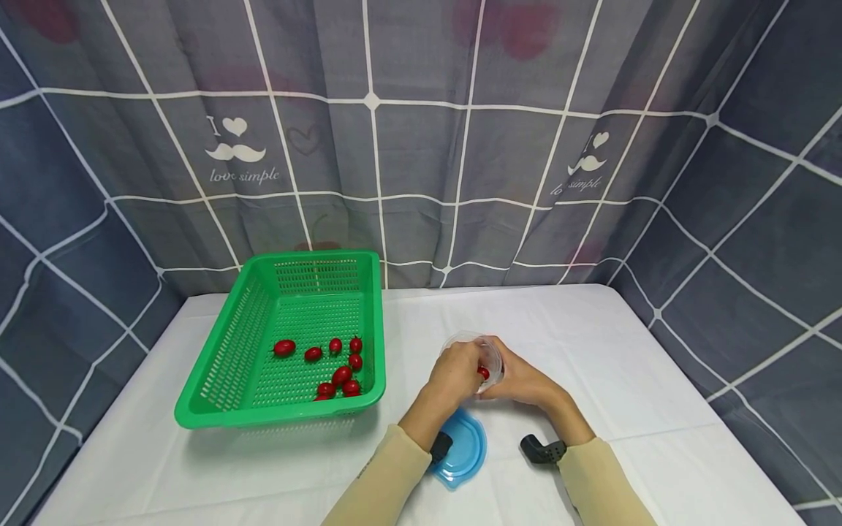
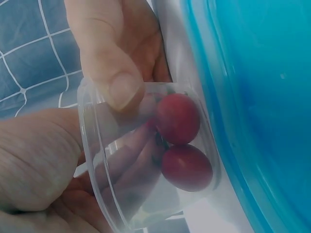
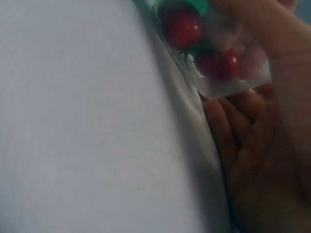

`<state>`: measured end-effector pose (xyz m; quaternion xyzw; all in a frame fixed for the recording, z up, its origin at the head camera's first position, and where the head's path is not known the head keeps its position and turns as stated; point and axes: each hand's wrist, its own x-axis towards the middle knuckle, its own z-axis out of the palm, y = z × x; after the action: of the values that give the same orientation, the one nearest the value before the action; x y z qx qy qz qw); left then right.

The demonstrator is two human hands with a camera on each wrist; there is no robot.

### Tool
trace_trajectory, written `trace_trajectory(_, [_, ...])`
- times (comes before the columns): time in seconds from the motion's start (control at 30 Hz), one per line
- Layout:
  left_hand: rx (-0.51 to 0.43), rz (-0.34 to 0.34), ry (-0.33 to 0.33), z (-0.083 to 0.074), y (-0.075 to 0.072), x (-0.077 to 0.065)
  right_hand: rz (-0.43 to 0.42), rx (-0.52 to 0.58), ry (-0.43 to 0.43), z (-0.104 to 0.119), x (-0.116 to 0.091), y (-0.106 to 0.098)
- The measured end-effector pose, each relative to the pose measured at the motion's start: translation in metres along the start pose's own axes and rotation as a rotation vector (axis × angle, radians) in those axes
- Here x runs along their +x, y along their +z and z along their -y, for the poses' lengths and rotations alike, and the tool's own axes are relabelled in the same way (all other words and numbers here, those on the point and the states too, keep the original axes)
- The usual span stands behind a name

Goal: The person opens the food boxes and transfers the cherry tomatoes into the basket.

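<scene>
A clear plastic cup [image 1: 463, 337] is held over the white table, tilted in the left wrist view. My right hand [image 1: 522, 378] grips it from the right, the thumb [image 2: 125, 90] on its outer wall. Two red cherry tomatoes [image 2: 187, 168] lie at the cup's bottom. My left hand [image 1: 455, 370] reaches in through the mouth, and its fingers show through the wall beside the tomatoes' green stems. Whether these fingertips pinch a tomato is not clear. A blue lid [image 1: 468, 446] lies flat on the table just below the hands.
To the left stands a green plastic basket [image 1: 378, 321] with several cherry tomatoes [image 1: 341, 375], mostly toward its right front corner. The table has a white cloth [image 1: 658, 409]. Grey checked curtains [image 1: 421, 153] hang behind it and along both sides.
</scene>
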<state>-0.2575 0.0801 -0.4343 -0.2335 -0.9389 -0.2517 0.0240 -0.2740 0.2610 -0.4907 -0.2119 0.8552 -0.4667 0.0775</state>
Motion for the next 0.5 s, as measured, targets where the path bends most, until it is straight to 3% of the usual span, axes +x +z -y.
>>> trace_trajectory(0.13, [0.024,0.001,0.024,-0.0004,0.0009,-0.0001,0.000,0.001,-0.002,0.0004,0.0003,-0.0001])
trace_trajectory(0.5, [0.020,0.008,-0.003,-0.0019,0.0010,-0.0013,0.000,-0.004,-0.014,0.0003,-0.0001,-0.0005])
